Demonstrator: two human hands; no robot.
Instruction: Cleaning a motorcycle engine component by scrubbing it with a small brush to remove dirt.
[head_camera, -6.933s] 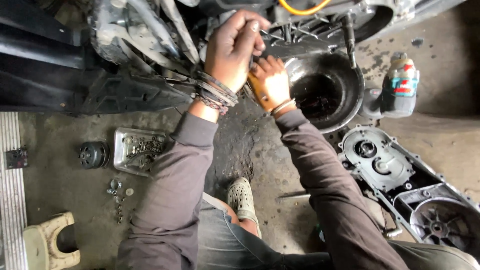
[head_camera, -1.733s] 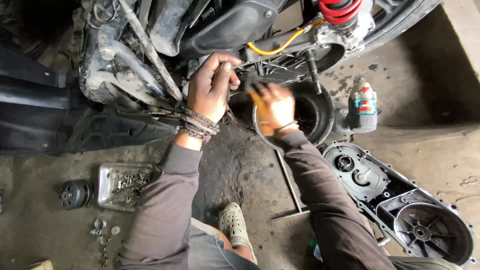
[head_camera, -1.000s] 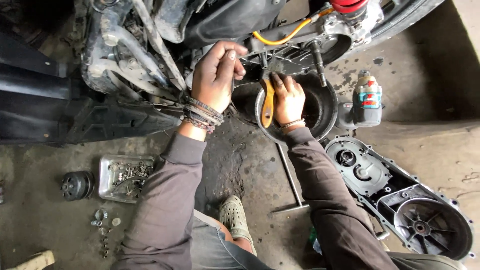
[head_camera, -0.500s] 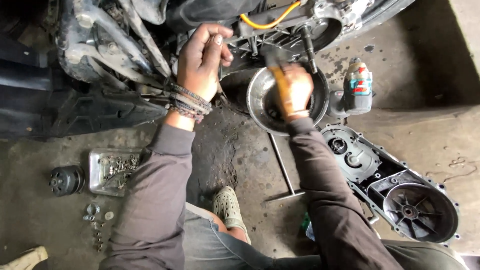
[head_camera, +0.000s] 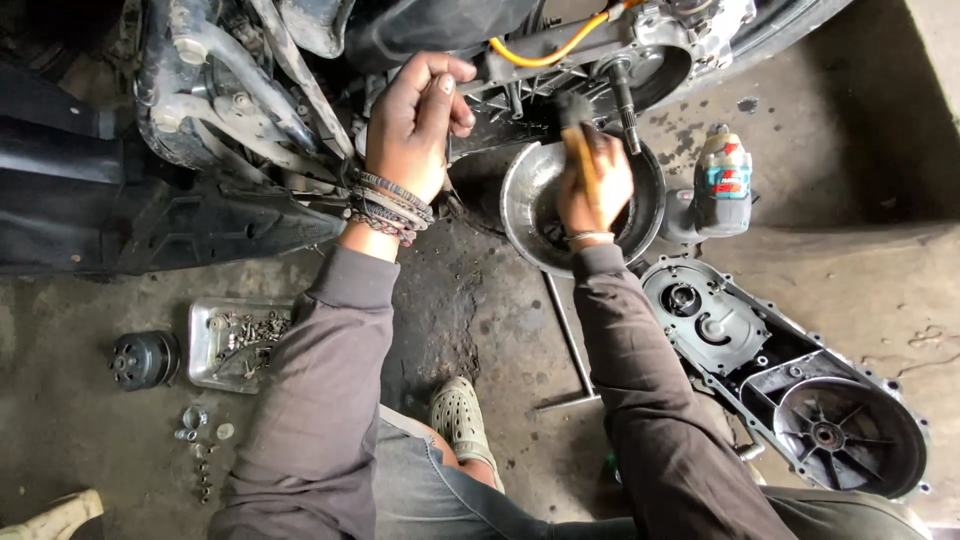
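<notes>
Above the metal bowl (head_camera: 520, 205) on the concrete floor (head_camera: 480, 330), the right hand (head_camera: 597, 190) hangs with its knuckles up, the forearm in a dark grey sleeve running down and right from it. Its fingers (head_camera: 618, 178) are curled tight around the wooden handle of a brush (head_camera: 580, 140), which stands nearly upright; the dark bristle end reaches past the bowl's far rim to the underside of the engine casing (head_camera: 600, 60). How much of the handle sits inside the fist is hidden.

Left of the bowl, the left hand (head_camera: 410, 125) is raised against the engine, wrist bent, bead bracelets stacked at the cuff. Its fingers (head_camera: 455, 95) are bent loosely inward and rest on a metal edge; whether they grip anything cannot be told.

Right of the bowl stands a small spray bottle (head_camera: 723, 180), and beyond it lies a grey transmission cover (head_camera: 780, 380), inner face up. Well left of the bowl sits a tray of screws (head_camera: 235, 340) beside a black round part (head_camera: 143, 358). The bowl's contents are too dark to make out.
</notes>
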